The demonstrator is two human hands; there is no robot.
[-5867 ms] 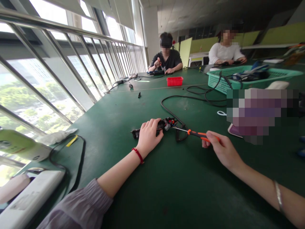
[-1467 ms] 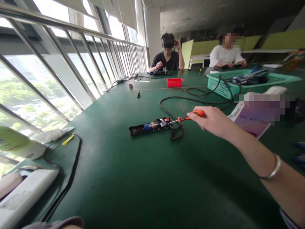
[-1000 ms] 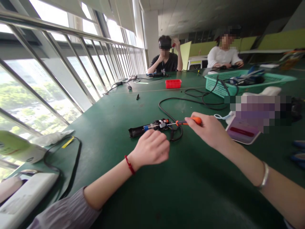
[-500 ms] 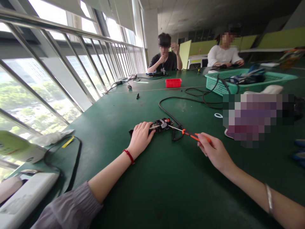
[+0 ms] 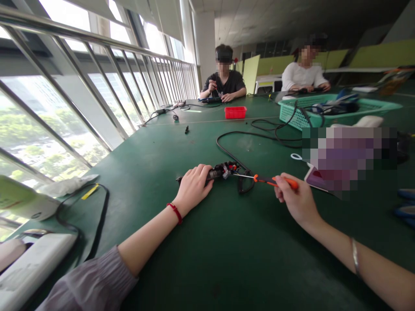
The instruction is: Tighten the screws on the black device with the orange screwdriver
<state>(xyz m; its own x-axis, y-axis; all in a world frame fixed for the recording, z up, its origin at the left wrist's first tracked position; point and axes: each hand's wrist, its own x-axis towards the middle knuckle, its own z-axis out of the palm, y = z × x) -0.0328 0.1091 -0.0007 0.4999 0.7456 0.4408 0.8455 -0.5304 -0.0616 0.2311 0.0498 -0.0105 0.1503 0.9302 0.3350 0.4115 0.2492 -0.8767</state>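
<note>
My left hand (image 5: 194, 183) is wrapped over an opened black corded power tool (image 5: 214, 173), holding it against the green table. Grey, red and orange inner parts and small wires show at the tool's right end. In my right hand (image 5: 296, 196) is a screwdriver (image 5: 267, 179) with an orange and black handle, gripped near its rear end. Its thin metal shaft points left, with the tip at the tool's exposed end; whether it touches cannot be told. A black cord (image 5: 241, 166) runs beside that end.
Further back on the green table (image 5: 194, 255) are a small red tray (image 5: 235, 112) and a teal basket (image 5: 340, 115) of tools and cables. A small black part (image 5: 186, 129) lies left of centre. A metal railing (image 5: 123, 52) borders the left. Two people (image 5: 223, 82) sit across.
My right hand and the screwdriver have shifted a little to the right. The tool's exposed end has turned slightly under my left hand. The person opposite has lowered both hands to the table area.
</note>
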